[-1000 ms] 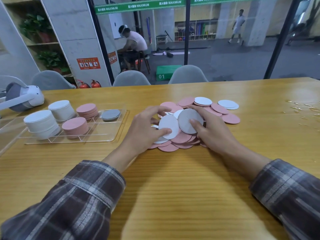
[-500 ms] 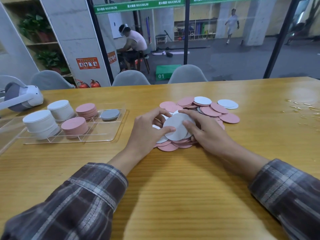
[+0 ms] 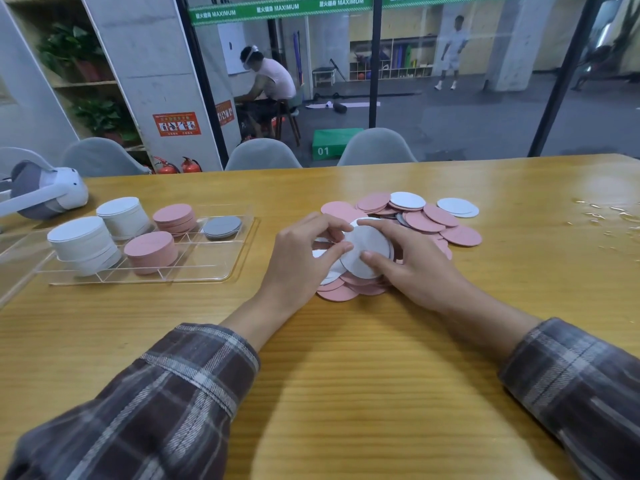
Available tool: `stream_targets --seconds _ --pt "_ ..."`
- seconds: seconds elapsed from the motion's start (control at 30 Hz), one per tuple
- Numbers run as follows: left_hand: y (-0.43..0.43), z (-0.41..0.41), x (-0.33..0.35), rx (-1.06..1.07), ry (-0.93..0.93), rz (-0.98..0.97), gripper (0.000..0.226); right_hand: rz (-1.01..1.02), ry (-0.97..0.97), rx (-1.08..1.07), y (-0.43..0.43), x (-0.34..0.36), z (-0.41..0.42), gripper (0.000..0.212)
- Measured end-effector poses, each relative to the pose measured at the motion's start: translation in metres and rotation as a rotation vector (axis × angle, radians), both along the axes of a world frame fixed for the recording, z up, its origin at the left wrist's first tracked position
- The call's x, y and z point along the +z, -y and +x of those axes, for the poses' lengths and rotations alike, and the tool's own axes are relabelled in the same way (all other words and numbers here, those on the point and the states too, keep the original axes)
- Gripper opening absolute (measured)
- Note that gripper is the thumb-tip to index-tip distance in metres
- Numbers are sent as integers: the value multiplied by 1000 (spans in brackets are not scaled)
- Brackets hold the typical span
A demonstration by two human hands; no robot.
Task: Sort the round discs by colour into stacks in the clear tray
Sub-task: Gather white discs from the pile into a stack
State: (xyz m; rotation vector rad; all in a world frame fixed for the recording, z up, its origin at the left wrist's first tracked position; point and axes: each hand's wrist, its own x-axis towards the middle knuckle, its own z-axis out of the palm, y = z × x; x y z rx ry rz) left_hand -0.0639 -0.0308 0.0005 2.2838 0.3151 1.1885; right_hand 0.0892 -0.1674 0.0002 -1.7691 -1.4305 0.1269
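head view, looking down, close tabletop (image 3: 346, 393)

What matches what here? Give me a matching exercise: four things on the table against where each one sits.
Things:
1 headset
2 grey stack
3 white discs at the pile's near end
4 loose pink discs

Places:
A gripped between left hand and right hand
B spread on the table beyond the hands
C in the tray
D left table edge, outside the tray

Pairs: 1-D, 2-C, 3-A, 4-B
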Motion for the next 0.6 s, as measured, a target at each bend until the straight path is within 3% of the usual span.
stream_targets --seconds 0.13,0.3,0.43,0.6 --pt "-16 -6 -2 93 -147 7 14 8 25 -73 1 1 4 47" --pt "-36 -18 -6 154 -502 -58 32 -5 11 -111 1 -1 8 47" --pt "-38 -19 0 116 -511 -102 34 -9 -13 -127 0 -1 8 46" --pt "-37 -20 7 31 -381 -217 34 -14 -20 -139 0 -1 9 45"
